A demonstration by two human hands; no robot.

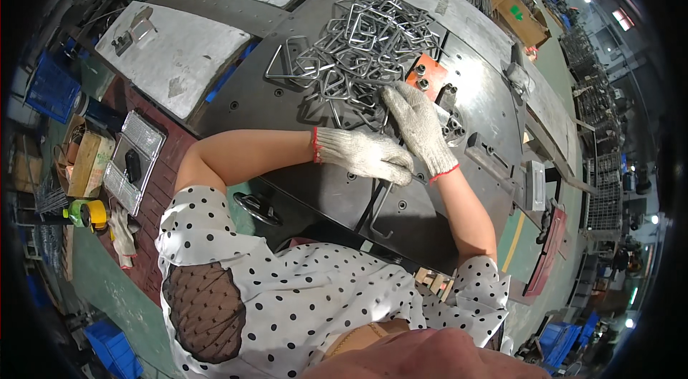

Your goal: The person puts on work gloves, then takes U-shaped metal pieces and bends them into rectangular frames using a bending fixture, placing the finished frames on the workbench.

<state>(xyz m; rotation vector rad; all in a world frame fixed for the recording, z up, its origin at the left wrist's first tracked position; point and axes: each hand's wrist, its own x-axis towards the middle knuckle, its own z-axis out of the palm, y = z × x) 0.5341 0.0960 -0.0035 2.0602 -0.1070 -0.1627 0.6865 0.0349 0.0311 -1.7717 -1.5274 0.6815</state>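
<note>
Bent rods [365, 38] crowd the tabletop [247, 108] (green floor [107, 278]).

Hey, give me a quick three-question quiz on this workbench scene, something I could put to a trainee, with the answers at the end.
1. Multiple choice: what colour is the plate beside the pile of bent metal rods? A: green; B: orange; C: blue.
2. Fill in the blank: the knitted gloves on the left hand and right hand have ____ edging at the wrist.
3. True or false: the left hand is nearer to that plate than the right hand is.

Key: 1. B. 2. Red. 3. False; the right hand is nearer.
</note>
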